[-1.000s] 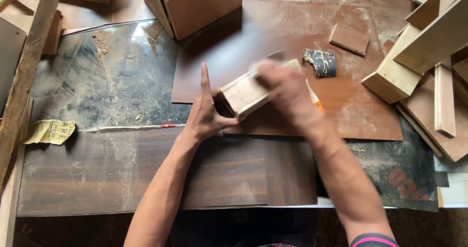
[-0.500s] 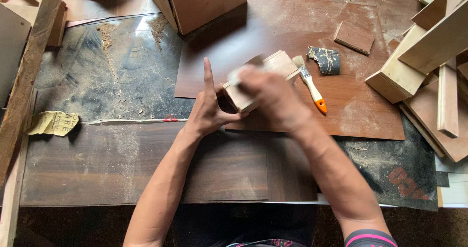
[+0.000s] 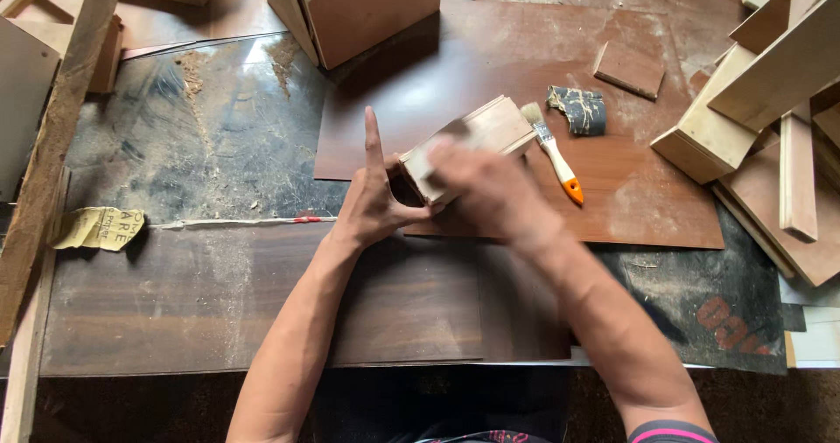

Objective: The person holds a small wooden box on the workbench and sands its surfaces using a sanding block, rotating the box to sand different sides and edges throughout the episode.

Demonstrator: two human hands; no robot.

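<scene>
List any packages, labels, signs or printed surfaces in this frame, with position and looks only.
Scrap of yellowish paper: left of the bench, at the end of a pale strip; crumpled, dark lettering.
Black sheet: lower right, under the brown boards; dark, faded reddish print.
Folded sandpaper: beside the paintbrush; dark with pale marks, whether print or wear I cannot tell.
No screens, signs or packages.

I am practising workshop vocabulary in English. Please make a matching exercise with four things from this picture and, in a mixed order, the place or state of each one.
Things:
1. small wooden box
2. paintbrush
3. yellow paper scrap
4. left hand

Places or states:
A. lies at the far left of the table
B. forefinger pointing straight up the table
C. held between both hands
D. lies just right of the box, orange handle

Pairs: 1-C, 2-D, 3-A, 4-B
</scene>
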